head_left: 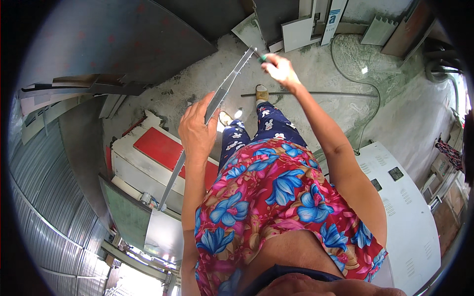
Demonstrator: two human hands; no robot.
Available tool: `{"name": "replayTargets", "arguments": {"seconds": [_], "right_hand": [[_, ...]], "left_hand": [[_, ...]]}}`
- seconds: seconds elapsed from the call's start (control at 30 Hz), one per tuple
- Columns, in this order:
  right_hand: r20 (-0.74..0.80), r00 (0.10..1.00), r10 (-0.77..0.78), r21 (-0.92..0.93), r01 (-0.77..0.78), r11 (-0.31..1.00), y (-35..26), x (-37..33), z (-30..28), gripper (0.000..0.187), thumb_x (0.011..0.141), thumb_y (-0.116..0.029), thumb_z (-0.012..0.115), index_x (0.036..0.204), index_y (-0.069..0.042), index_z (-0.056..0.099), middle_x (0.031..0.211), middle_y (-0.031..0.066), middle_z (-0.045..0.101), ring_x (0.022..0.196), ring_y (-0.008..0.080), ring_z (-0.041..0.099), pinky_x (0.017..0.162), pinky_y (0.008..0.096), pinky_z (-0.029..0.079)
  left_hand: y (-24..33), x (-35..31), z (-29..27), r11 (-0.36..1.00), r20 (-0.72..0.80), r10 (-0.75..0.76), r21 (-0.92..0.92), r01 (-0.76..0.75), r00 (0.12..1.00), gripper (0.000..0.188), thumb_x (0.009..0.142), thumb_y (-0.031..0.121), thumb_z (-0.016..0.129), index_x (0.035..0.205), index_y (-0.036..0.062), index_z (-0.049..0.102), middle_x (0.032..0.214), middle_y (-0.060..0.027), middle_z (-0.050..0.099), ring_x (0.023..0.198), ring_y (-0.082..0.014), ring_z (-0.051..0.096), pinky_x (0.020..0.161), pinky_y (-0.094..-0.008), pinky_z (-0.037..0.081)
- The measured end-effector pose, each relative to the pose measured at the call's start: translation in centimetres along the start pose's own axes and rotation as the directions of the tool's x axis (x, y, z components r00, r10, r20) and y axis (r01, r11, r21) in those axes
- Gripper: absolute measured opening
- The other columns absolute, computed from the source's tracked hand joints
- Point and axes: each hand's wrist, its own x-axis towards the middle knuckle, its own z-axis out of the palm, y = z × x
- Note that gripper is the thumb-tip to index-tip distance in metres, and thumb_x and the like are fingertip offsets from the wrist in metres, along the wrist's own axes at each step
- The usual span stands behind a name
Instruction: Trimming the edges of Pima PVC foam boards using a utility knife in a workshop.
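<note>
A long narrow grey strip (pixel 224 89), perhaps metal or plastic, slants from the far middle past my left forearm to the lower left. My left hand (pixel 197 126) is wrapped round it near its middle, thumb on the near side. Small pale bits run along the strip's edge. At its far end, my right hand (pixel 282 71) grips a small tool with a green handle (pixel 263 58). The tool's dark tip meets or nearly meets the strip's end; its exact kind is too small to tell.
A red panel (pixel 157 148) lies on a white box at left. Large grey sheets (pixel 123 39) lean at the back left, white boards (pixel 297 34) at the back. A thin rod (pixel 321 93) and a hose (pixel 340 69) lie on the concrete floor. A white cabinet (pixel 395 212) stands at right.
</note>
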Motion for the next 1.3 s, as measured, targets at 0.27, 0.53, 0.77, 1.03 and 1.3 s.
{"name": "replayTargets", "arguments": {"seconds": [0.27,0.53,0.77,1.03,1.3], "right_hand": [[0.323,0.946,0.031,0.086,-0.062,0.994,-1.6,-3.1,2.9,0.018,0.091,-0.016,0.061,0.101,-0.001,0.063,0.080,0.0056,0.066,0.072,0.0112,0.062,0.069,0.0268,0.051],[0.128,0.982,-0.136,-0.124,0.152,0.981,-5.7,-5.3,0.6,0.021,0.090,-0.017,0.062,0.107,-0.005,0.065,0.086,0.0105,0.067,0.079,0.0233,0.065,0.073,0.0344,0.052],[0.110,0.922,-0.371,-0.318,0.386,0.866,-14.4,-9.8,-1.7,0.028,0.087,-0.012,0.066,0.115,-0.016,0.067,0.095,0.0085,0.065,0.087,0.0317,0.066,0.075,0.0423,0.053],[0.187,0.941,-0.283,-0.559,0.339,0.757,-8.2,-7.2,-2.0,0.024,0.089,-0.017,0.063,0.112,-0.019,0.070,0.090,0.0096,0.063,0.086,0.0309,0.066,0.071,0.0427,0.052],[0.110,0.887,-0.449,-0.483,0.443,0.755,-4.2,-5.1,-0.4,0.031,0.087,-0.015,0.065,0.117,-0.018,0.065,0.088,0.0102,0.059,0.084,0.0311,0.063,0.073,0.0412,0.051]], "left_hand": [[1.0,-0.2,-0.6,1.000,0.019,-0.003,-0.009,0.004,1.000,0.038,0.087,0.017,0.070,0.124,0.0064,0.065,0.110,-0.0147,0.069,0.099,-0.0334,0.066,0.087,-0.0399,0.050],[2.1,-0.8,0.7,0.999,-0.023,0.036,-0.012,-0.037,0.999,0.040,0.084,0.015,0.071,0.124,0.0120,0.065,0.103,-0.0107,0.070,0.095,-0.0296,0.065,0.085,-0.0407,0.050],[2.1,-0.8,1.6,0.999,-0.017,0.032,0.002,-0.032,0.999,0.040,0.084,0.014,0.071,0.124,0.0120,0.065,0.103,-0.0104,0.070,0.096,-0.0296,0.066,0.084,-0.0403,0.050],[3.0,-1.2,2.0,0.999,-0.029,0.038,0.022,-0.038,0.999,0.041,0.084,0.015,0.071,0.125,0.0126,0.064,0.103,-0.0101,0.070,0.095,-0.0292,0.066,0.084,-0.0403,0.050],[3.4,-0.8,1.7,0.998,-0.032,0.055,0.025,-0.054,0.998,0.042,0.084,0.016,0.072,0.125,0.0125,0.065,0.104,-0.0103,0.070,0.095,-0.0297,0.065,0.084,-0.0403,0.050]]}}
